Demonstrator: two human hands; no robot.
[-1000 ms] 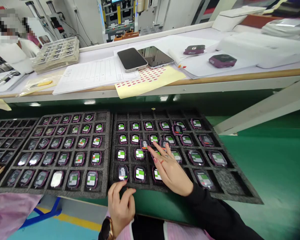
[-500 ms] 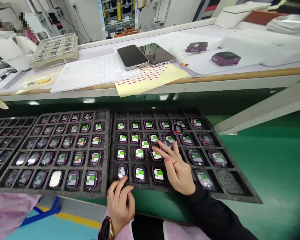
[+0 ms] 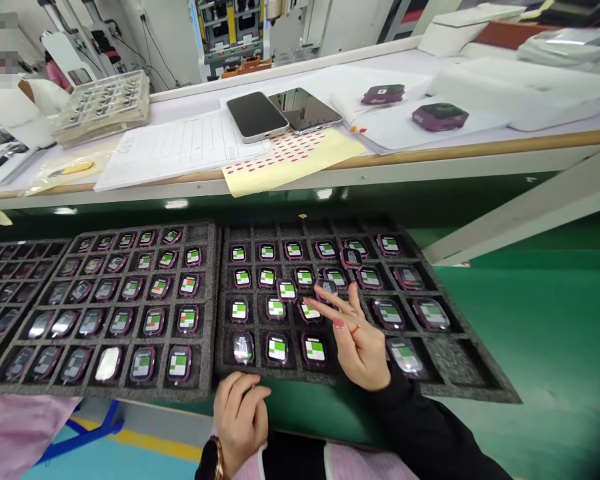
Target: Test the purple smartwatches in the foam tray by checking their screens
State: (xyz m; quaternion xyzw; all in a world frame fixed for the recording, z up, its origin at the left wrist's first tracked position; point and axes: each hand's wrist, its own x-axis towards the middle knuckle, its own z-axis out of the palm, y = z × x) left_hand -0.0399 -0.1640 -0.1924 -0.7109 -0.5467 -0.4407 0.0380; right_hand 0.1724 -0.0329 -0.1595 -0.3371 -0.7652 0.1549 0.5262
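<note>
Purple-cased smartwatches with lit screens sit in the cells of a dark grey foam tray [image 3: 457,360]. My left hand [image 3: 243,410] rests at the tray's front edge, fingers loosely bent and holding nothing. Just beyond its fingertips lies a watch with a dark, text-filled screen [image 3: 243,348]. Over the tray's middle, my right hand [image 3: 363,347] has its fingers stretched out, close to a dark-screened watch [image 3: 327,288] and a green-and-white one [image 3: 310,311]; contact is unclear. One watch [image 3: 287,290] and another farther back [image 3: 351,258] lie across the cell dividers.
A second foam tray [image 3: 211,320] of watches adjoins on the left, with a third [image 3: 15,250] beyond. On the shelf above are two phones [image 3: 257,115], papers [image 3: 165,143], a yellow sticker sheet [image 3: 290,160], a clear parts box [image 3: 105,107] and two purple watches [image 3: 440,117].
My left hand has drawn back from the front-left watch, whose lower screen now shows green. The right hand stays nearly in place. The view has shifted slightly.
</note>
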